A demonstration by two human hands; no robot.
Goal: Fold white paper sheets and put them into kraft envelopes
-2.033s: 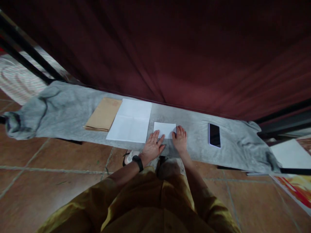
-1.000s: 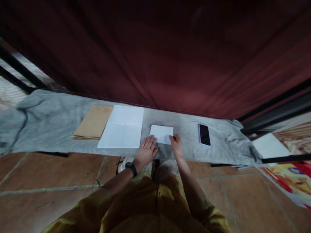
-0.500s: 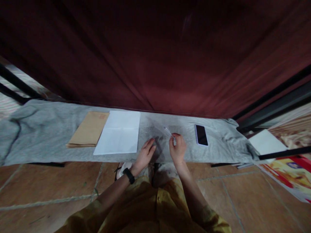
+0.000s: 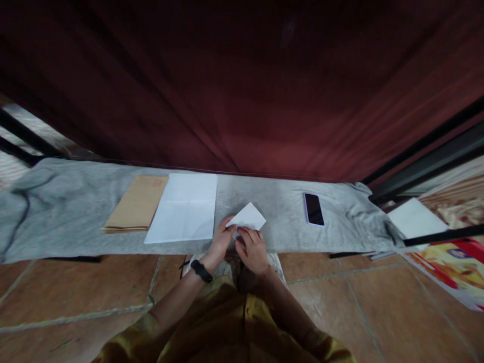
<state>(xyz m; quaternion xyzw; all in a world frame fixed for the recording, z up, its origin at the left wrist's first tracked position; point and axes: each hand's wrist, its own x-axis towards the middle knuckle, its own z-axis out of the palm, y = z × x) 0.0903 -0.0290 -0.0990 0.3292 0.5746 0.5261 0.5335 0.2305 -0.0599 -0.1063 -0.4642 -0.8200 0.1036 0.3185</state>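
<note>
A small piece of folded white paper (image 4: 249,216) is held over the near part of the grey cloth, one corner pointing away from me. My left hand (image 4: 220,241) pinches it by its left corner and wears a dark wristband. At its near edge, the bent fingers of my right hand (image 4: 254,252) are closed on the paper, hiding part of it. Left of my hands lie larger white sheets (image 4: 185,209) with crease lines. Beside them is a stack of brown paper envelopes (image 4: 136,204).
A phone (image 4: 313,209) with a dark screen lies to the right on the grey cloth (image 4: 280,194). Behind the narrow surface hangs a dark red curtain (image 4: 242,101). Black metal bars (image 4: 427,169) stand at both ends, and a colourful box (image 4: 454,267) lies at lower right.
My right hand has moved left to meet my left hand. The folded paper, earlier seen nearly edge-on in my right hand alone, now shows its flat face between both hands.
</note>
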